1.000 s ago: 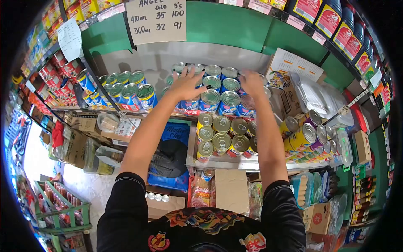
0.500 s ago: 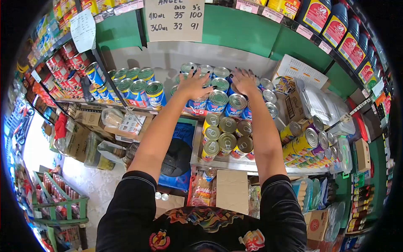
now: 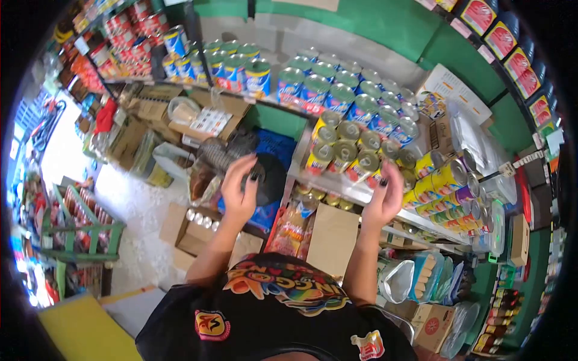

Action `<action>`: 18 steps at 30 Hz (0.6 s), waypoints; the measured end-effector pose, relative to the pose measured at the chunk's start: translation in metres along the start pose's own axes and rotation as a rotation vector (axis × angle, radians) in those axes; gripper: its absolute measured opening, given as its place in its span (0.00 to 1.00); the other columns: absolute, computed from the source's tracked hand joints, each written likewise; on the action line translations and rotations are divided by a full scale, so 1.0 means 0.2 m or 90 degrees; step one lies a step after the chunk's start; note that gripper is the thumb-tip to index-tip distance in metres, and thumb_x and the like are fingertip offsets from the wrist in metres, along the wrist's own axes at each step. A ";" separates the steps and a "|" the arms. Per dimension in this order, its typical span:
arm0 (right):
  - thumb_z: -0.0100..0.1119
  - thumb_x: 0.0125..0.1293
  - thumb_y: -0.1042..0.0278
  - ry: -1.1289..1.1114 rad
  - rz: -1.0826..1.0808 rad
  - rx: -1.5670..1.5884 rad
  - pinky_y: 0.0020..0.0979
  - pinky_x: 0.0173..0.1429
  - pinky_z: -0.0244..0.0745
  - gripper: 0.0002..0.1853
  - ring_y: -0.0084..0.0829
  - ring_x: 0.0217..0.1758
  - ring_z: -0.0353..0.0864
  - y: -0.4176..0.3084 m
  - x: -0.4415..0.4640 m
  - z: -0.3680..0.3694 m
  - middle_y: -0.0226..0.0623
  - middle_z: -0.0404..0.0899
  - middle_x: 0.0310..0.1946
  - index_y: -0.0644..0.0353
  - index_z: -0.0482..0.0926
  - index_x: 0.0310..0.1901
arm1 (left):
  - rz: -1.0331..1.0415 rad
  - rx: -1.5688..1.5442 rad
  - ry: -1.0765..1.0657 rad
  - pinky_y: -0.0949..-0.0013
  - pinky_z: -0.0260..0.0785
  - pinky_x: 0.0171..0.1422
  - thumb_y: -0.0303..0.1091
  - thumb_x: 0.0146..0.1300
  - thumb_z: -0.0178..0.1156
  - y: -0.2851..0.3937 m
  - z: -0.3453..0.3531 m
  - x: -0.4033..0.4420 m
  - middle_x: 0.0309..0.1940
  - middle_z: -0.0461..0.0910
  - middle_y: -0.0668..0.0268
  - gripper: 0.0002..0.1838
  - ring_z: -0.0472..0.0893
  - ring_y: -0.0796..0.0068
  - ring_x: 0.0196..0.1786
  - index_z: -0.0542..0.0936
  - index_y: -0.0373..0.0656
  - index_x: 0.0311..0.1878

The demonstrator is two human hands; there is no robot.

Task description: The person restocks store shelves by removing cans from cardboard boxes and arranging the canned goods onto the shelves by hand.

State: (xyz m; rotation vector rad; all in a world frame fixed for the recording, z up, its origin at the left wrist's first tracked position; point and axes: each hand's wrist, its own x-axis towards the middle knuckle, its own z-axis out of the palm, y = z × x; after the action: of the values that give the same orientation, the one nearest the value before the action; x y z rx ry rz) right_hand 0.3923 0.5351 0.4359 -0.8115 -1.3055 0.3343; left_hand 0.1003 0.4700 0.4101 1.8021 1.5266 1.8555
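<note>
My left hand [image 3: 239, 188] is raised in the air with nothing in it, its thumb apart from the fingers, over the floor side of the shelf. Behind it lie a black round object [image 3: 268, 180] and a blue package [image 3: 278, 143]. My right hand [image 3: 385, 197], also bare with the thumb apart, hovers at the front edge of the metal shelf [image 3: 301, 171]. Closest to it are yellow-labelled cans [image 3: 345, 151] with pull-tab lids. Rows of blue-labelled cans [image 3: 342, 96] stand upright behind those. Whether my right fingers touch any can is hard to tell.
An open carton [image 3: 174, 225] with several cans sits low on the left. Yellow cans [image 3: 430, 186] are stacked on the right near a plastic tub [image 3: 497, 222]. A flat cardboard piece [image 3: 330, 239] is before me. A green rack [image 3: 84, 231] stands far left.
Both hands have come off the tops of the blue-labelled cans and drawn back toward my body. The view has tilted down and shifted, showing the open carton.
</note>
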 end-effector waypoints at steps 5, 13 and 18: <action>0.58 0.60 0.82 -0.166 0.170 -0.004 0.32 0.59 0.71 0.15 0.31 0.51 0.77 -0.10 -0.53 -0.20 0.42 0.79 0.45 0.71 0.77 0.49 | -0.235 0.194 0.021 0.64 0.74 0.51 0.23 0.63 0.57 -0.02 -0.40 -0.87 0.50 0.79 0.52 0.12 0.80 0.61 0.49 0.80 0.35 0.49; 0.59 0.59 0.86 -0.393 0.268 0.079 0.23 0.47 0.67 0.12 0.19 0.35 0.67 -0.06 -0.98 -0.13 0.28 0.68 0.31 0.65 0.73 0.45 | -0.637 0.508 0.042 0.58 0.74 0.54 0.33 0.65 0.60 0.11 -0.91 -2.12 0.56 0.75 0.51 0.13 0.79 0.50 0.55 0.80 0.41 0.51; 0.54 0.57 0.85 -0.478 0.307 0.075 0.23 0.46 0.66 0.14 0.20 0.35 0.64 -0.07 -1.19 -0.15 0.27 0.65 0.30 0.66 0.73 0.46 | -0.886 0.635 -0.085 0.54 0.70 0.61 0.39 0.62 0.63 0.44 -1.18 -3.04 0.56 0.74 0.50 0.16 0.76 0.48 0.59 0.81 0.44 0.51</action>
State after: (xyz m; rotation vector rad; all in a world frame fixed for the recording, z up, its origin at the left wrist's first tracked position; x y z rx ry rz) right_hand 0.3541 0.3620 0.2735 -0.9341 -1.7429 1.1752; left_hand 0.1222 -0.1196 0.1205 0.4126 2.7140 0.2872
